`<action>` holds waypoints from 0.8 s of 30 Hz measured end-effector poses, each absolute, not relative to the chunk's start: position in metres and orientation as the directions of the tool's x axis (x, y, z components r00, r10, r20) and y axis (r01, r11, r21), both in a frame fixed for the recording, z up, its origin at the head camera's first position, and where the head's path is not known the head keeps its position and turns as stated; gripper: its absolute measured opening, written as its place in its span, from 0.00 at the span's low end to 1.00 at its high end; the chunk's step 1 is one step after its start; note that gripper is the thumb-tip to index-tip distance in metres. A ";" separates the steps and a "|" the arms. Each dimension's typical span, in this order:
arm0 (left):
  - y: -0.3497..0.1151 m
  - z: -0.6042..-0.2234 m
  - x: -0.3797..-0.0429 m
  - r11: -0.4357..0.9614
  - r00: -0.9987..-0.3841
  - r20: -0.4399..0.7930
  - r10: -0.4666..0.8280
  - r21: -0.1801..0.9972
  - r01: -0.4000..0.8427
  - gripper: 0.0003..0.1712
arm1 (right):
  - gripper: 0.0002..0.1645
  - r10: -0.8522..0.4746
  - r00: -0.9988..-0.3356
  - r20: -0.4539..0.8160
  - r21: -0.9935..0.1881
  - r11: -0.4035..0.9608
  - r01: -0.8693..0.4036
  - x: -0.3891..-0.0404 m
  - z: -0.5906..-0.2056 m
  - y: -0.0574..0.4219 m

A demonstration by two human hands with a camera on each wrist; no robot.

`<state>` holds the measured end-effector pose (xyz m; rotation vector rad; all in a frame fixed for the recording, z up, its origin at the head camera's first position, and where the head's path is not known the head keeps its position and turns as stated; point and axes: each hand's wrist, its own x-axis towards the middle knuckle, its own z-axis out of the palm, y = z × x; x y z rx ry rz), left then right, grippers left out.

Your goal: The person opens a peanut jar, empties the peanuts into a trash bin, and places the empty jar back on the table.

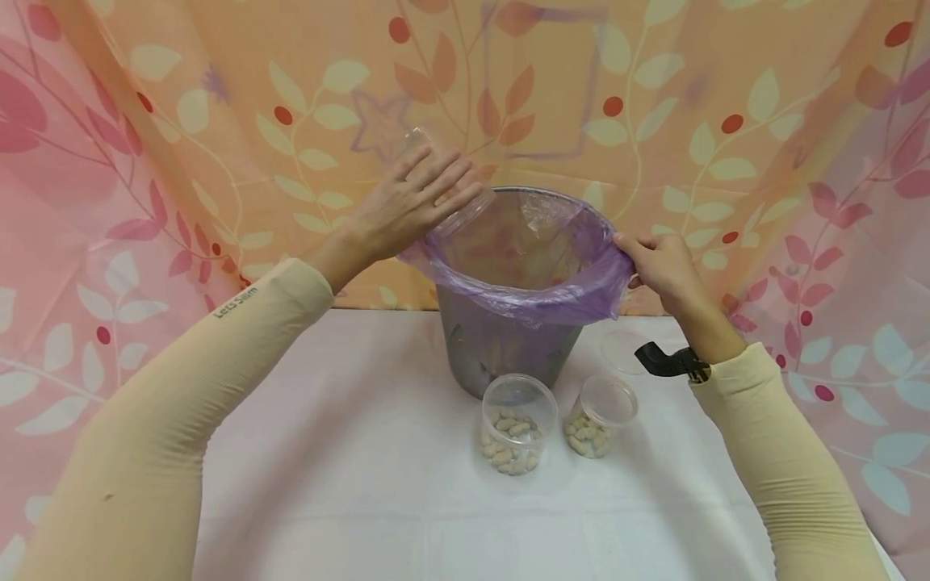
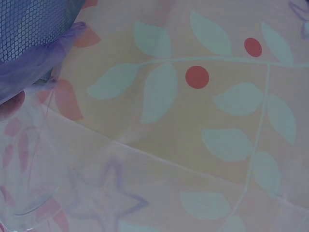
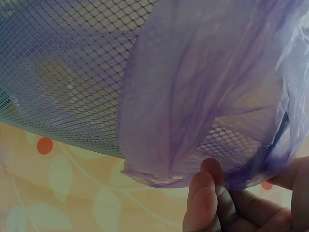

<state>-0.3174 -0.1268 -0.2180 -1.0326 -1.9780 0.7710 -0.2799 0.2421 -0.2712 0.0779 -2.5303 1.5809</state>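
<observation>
A grey mesh bin (image 1: 501,355) stands at the back of the table, lined with a purple plastic bag (image 1: 530,303) folded over its rim. At the bin's left rim, my left hand (image 1: 425,194) grips a clear plastic container (image 1: 417,139), tilted with its mouth toward the bin's opening. Part of that container lies behind the fingers; its clear base shows in the left wrist view. On the opposite side, my right hand (image 1: 659,262) pinches the folded edge of the bag at the rim. The right wrist view shows its fingertips (image 3: 203,193) against the purple film.
In front of the bin stand two clear uncovered tubs, a larger tub (image 1: 519,436) and a smaller tub (image 1: 597,428), each holding pale peanut-like pieces. A clear round lid (image 1: 623,352) lies on the white tablecloth (image 1: 349,452). A floral curtain (image 1: 291,161) hangs behind the bin.
</observation>
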 end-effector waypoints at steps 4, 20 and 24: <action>-0.128 -0.217 -0.317 0.503 -0.380 0.355 0.854 -0.753 0.426 0.52 | 0.26 0.035 -0.986 0.162 -0.873 0.470 -0.127 -0.280 -0.270 0.243; -0.131 -0.209 -0.304 0.704 -0.438 0.597 0.673 -0.333 0.628 0.55 | 0.24 0.016 -0.988 0.154 -0.906 0.402 -0.135 -0.280 -0.273 0.243; -0.134 -0.201 -0.298 0.747 -0.499 0.639 0.585 -0.186 0.638 0.57 | 0.17 0.013 -0.990 0.142 -0.923 0.364 -0.128 -0.280 -0.273 0.243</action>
